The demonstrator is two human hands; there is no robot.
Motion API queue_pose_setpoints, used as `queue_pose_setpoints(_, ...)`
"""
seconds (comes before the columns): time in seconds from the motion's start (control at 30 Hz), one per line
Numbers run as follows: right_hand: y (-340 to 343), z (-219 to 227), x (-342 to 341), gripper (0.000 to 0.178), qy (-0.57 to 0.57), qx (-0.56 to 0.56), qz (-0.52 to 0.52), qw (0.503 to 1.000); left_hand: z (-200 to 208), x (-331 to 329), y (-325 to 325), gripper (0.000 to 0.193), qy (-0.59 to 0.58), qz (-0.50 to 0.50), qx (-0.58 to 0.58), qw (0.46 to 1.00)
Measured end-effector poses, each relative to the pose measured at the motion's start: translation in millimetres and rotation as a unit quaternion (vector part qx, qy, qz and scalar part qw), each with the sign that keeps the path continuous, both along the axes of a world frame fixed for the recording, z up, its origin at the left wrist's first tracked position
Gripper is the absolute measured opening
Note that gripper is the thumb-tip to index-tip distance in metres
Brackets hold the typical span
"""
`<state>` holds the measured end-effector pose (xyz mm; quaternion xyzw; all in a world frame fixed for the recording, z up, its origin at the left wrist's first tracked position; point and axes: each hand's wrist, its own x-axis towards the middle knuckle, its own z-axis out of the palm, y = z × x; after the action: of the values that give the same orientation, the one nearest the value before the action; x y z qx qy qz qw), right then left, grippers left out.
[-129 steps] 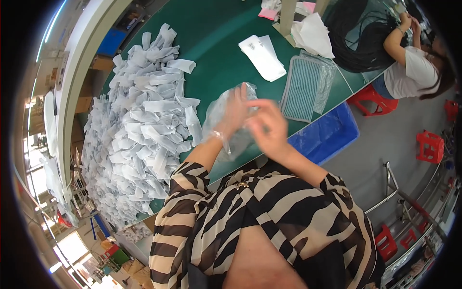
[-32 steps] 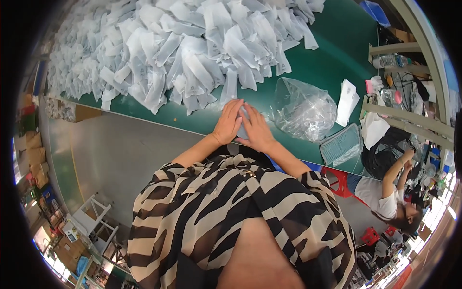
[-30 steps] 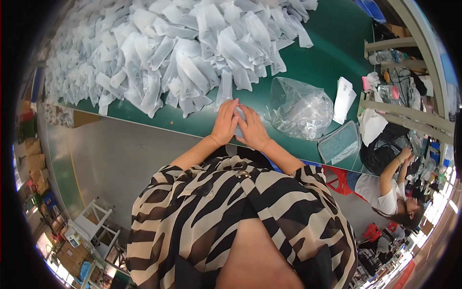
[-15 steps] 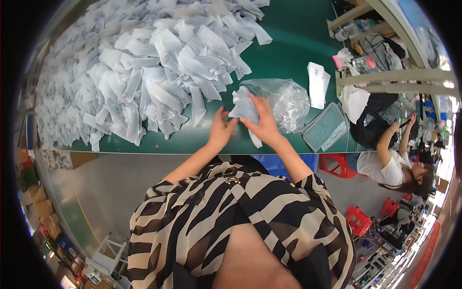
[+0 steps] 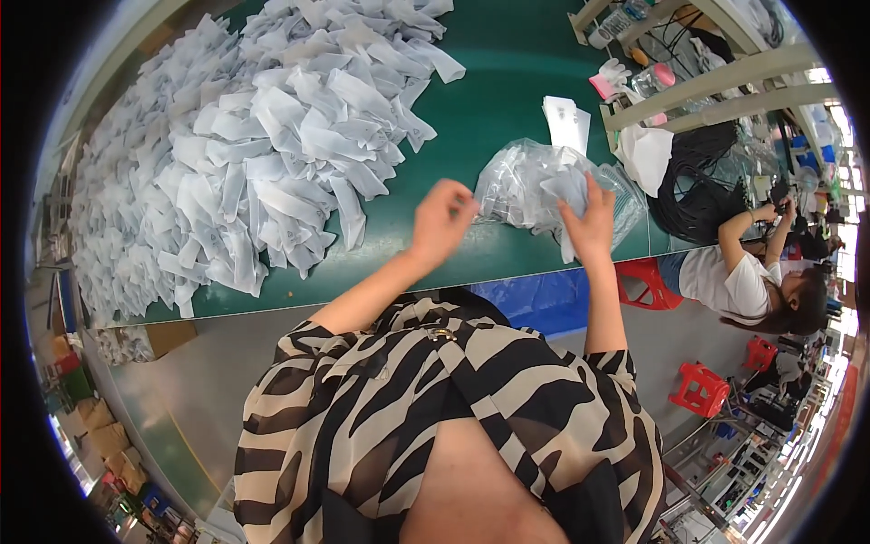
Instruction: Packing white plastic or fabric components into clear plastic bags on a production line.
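My right hand [image 5: 591, 222] has its fingers and thumb round a few frosted plastic sleeves [image 5: 568, 189], over the right part of a crumpled clear plastic bag [image 5: 509, 186]. Part of the sleeves shows below the thumb; whether they lie inside the bag I cannot tell. At the bag's left edge my left hand [image 5: 443, 218] is raised with curled fingers, thumb and fingertips close together. Anything between them is too small to make out. A large heap of similar frosted sleeves [image 5: 299, 136] covers the left of the green table [image 5: 494, 86].
A pale green mesh-like pouch [image 5: 627, 207] lies partly behind the right hand. White cards [image 5: 566, 122] sit beyond the bag. A metal rack [image 5: 716, 91], black cables [image 5: 693, 181] and a white-pink glove [image 5: 612, 79] are at right. A co-worker [image 5: 734, 281] sits near red stools [image 5: 648, 283].
My right hand has carried the sleeves right, from between my hands to over the clear bag. My left hand has come up to the bag's left edge. The view has turned slightly.
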<state>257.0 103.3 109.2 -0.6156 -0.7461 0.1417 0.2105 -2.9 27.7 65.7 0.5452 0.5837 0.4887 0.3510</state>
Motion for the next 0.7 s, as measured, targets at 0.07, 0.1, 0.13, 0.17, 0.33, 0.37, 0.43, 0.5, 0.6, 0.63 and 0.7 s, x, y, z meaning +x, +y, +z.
queue_pose_setpoints(0.07,1.2,3.4,10.0,0.068,0.003,-0.007,-0.025,1.0,0.3,21.5,-7.3,0.026,0.102,-0.147,0.099,0.979)
queue_pose_setpoints(0.1,1.6,5.5,14.1,0.067,0.071,-0.023,-0.018,0.997,2.5,32.4,-2.0,0.032,0.144,-0.185,0.177,0.956)
queue_pose_setpoints(0.13,1.9,7.9,17.4,0.067,0.139,-0.039,-0.011,0.989,4.7,42.1,5.5,0.037,0.184,-0.22,0.253,0.924)
queue_pose_setpoints(0.17,2.2,10.7,19.6,0.067,0.207,-0.055,-0.004,0.977,12.2,49.4,14.9,0.037,0.184,-0.222,0.255,0.923)
queue_pose_setpoints(0.33,-4.7,47.6,13.5,0.067,0.458,-0.15,-0.027,0.876,22.0,60.3,62.9,0.034,0.371,-0.341,0.098,0.858)
queue_pose_setpoints(0.37,-4.7,52.3,11.2,0.068,0.464,-0.145,0.007,0.874,14.8,57.0,69.2,0.032,0.413,-0.372,0.077,0.828)
queue_pose_setpoints(0.43,-5.4,57.6,11.5,0.07,0.474,-0.129,0.063,0.869,29.6,52.3,69.6,0.03,0.453,-0.412,0.062,0.788)
queue_pose_setpoints(0.5,-1.7,62.3,6.4,0.071,0.425,-0.123,0.112,0.89,54.8,36.0,53.6,0.024,0.397,-0.375,0.11,0.83)
queue_pose_setpoints(0.6,5.4,69.9,-5.4,0.074,0.302,-0.119,0.234,0.917,93.1,18.1,39.1,0.022,0.343,-0.319,0.147,0.871)
queue_pose_setpoints(0.63,8.6,67.1,-8.7,0.074,0.305,-0.12,0.236,0.915,102.7,10.1,38.8,0.022,0.346,-0.318,0.144,0.871)
queue_pose_setpoints(0.7,13.5,60.3,-12.0,0.072,0.201,-0.129,0.209,0.948,117.9,-3.0,45.0,0.024,0.359,-0.282,0.184,0.871)
